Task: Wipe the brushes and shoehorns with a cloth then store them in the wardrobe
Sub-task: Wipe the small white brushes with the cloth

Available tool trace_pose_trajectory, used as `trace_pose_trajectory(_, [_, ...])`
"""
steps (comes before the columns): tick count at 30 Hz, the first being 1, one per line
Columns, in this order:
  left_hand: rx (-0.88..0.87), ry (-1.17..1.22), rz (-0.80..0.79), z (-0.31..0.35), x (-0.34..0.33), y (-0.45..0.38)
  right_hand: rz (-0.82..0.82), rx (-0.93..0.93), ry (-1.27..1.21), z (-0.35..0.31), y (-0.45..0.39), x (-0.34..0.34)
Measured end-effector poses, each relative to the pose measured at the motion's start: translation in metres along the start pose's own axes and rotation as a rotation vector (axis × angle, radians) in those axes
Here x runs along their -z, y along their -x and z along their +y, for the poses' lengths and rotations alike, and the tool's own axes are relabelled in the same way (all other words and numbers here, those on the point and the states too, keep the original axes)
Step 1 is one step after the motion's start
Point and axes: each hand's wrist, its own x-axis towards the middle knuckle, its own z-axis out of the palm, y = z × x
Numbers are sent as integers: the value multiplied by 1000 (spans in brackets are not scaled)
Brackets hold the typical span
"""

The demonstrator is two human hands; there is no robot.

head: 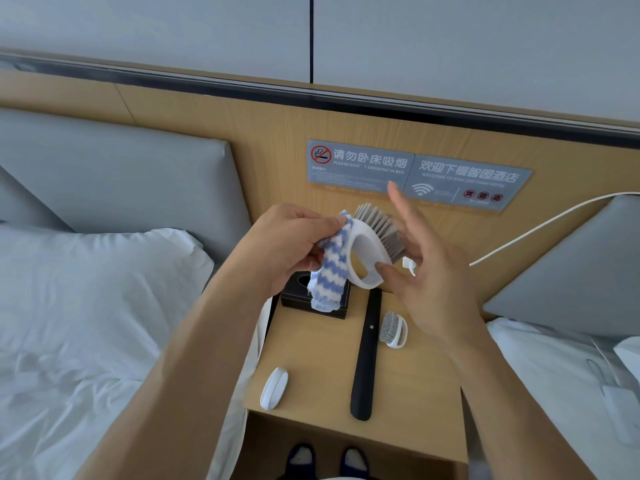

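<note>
Above the nightstand my right hand (429, 275) holds a white loop-handled brush (367, 244) with grey bristles, thumb on the handle's lower end and fingers behind the bristles, index finger pointing up. My left hand (282, 242) pinches a blue-and-white striped cloth (329, 273) against the left side of the brush's handle. On the wooden nightstand (311, 351) lie a long black shoehorn (365, 355), a small white brush with grey bristles (393, 329) to its right, and another white brush (274, 388) at the front left.
A black tissue box (294, 301) sits at the back left of the nightstand, partly behind the cloth. A white charger plug (409, 265) and its cable (554, 220) run to the right. Beds with white linen flank the nightstand. My feet (325, 460) show below.
</note>
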Motion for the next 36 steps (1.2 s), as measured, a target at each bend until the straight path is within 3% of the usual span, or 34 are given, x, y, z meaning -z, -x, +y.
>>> trace_pose_trajectory(3, [19,5,25,2,-3,1,10,29,66,0,0,2])
trace_pose_trajectory(7, [-111,-49,55,-1,-9,8,51,-11,14,1,-1,3])
trace_pose_trajectory(17, [-433,-180,164,-31,-35,17,120,-412,-735,5,-3,-5])
trace_pose_trajectory(22, [-593,-269,156,-58,-38,17,-7,-567,-933,14,-6,-2])
trace_pose_trajectory(27, [-823,-563,27,-63,-14,9,-141,-633,-978,22,0,-3])
trace_pose_trajectory(32, [-801,-680,138,-71,1,-4,-280,-680,-957,25,9,-13])
trace_pose_trajectory(36, [-692,-677,190,-88,3,-13,-229,-800,-967,35,16,-32])
